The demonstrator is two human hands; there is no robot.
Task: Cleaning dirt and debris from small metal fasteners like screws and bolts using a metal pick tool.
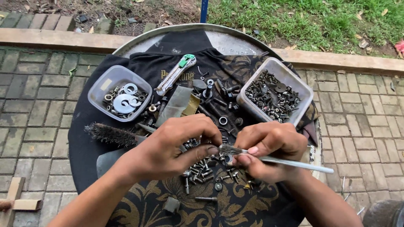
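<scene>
Small brush (235, 150), white-handled with a bristle tip, sits at centre between the two hands, above a loose heap of bolts (202, 172) on a dark patterned cloth (147, 206) over a round metal tray (235, 35). From left: a clear tub of washers (120, 93); a wire brush (111, 134) lying on the cloth; a utility knife (174, 73) with a green slider; the left hand (168, 147), fingers curled and pinched together with the thumb tip at the bristles, clamped on a small part that cannot be made out. Next, the right hand (269, 149), fingers closed around the brush handle, which runs out to the right. Farthest right, a second clear tub of dark screws and nuts (275, 94).

Progress, as judged: both tubs already hold sorted hardware, while many bolts remain loose on the cloth, so the work appears partway. Hidden: the piece under the left fingertips, and the bolts beneath both palms. The forearms and the tray's near edge are cut off.
</scene>
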